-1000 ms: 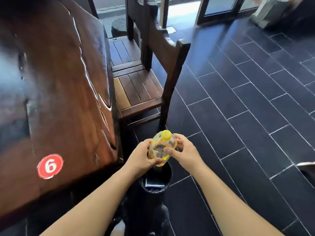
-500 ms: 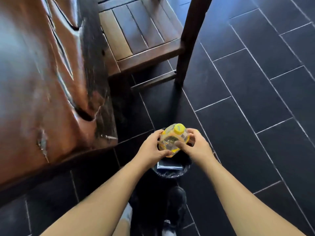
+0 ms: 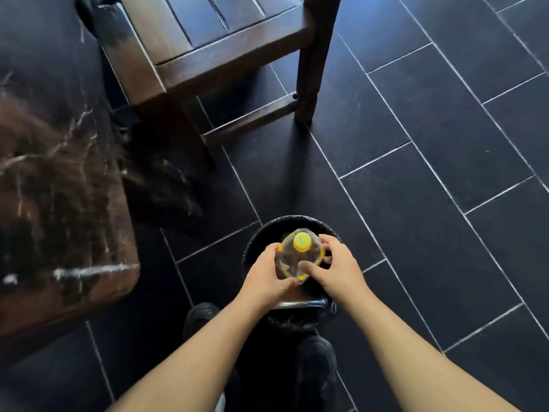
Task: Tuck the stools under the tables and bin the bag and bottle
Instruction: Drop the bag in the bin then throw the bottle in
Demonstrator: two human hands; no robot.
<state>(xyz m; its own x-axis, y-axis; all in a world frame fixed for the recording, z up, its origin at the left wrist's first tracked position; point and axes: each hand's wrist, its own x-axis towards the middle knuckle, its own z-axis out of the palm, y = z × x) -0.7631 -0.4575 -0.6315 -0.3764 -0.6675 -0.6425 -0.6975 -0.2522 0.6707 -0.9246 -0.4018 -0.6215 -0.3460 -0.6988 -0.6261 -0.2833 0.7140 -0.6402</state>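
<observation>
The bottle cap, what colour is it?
Yellow: the cap on the bottle, seen in the head view.

One clear bottle (image 3: 292, 258) with one yellow cap (image 3: 302, 242) between the fingers, two hands, left hand (image 3: 266, 279) and right hand (image 3: 335, 270), one black bin (image 3: 258, 242) beneath the fingers, one wooden chair (image 3: 225, 52) beyond them, one table (image 3: 59, 203), two dark shoes (image 3: 197, 318)

Floor (image 3: 416, 203): dark rectangular tiles, pale grout.
On it: round black-lined bin (image 3: 258, 236), wooden chair (image 3: 306, 84) behind it, table (image 3: 59, 233) at left, dark shoes (image 3: 199, 319) near bin.
</observation>
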